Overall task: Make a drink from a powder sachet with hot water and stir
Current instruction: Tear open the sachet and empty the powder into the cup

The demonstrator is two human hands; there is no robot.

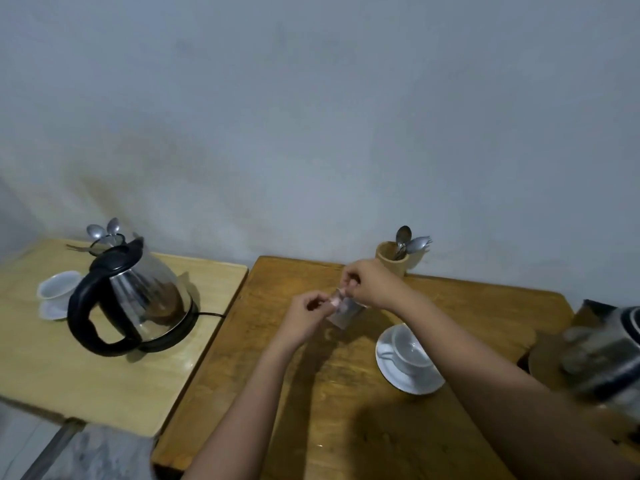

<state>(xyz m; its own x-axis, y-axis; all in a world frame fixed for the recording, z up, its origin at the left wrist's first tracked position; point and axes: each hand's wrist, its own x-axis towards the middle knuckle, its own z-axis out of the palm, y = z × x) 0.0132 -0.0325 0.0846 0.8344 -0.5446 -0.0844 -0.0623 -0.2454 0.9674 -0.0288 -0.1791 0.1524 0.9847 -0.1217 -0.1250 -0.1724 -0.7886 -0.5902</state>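
Observation:
A small silvery powder sachet (341,311) hangs above the middle of the brown wooden table (346,410). My left hand (306,315) pinches its top left corner and my right hand (369,284) pinches its top edge just beside it. A white cup (410,349) stands on a white saucer (405,379) to the right of my hands. At the table's back edge a wooden holder (393,259) carries spoons (403,237). An electric kettle with a black handle (130,299) sits on the lighter table to the left.
The lighter table (69,358) also bears a second white cup on a saucer (57,292) and more spoons (104,232) behind the kettle. A blurred metal object (604,355) lies at the right edge. A grey wall runs behind both tables.

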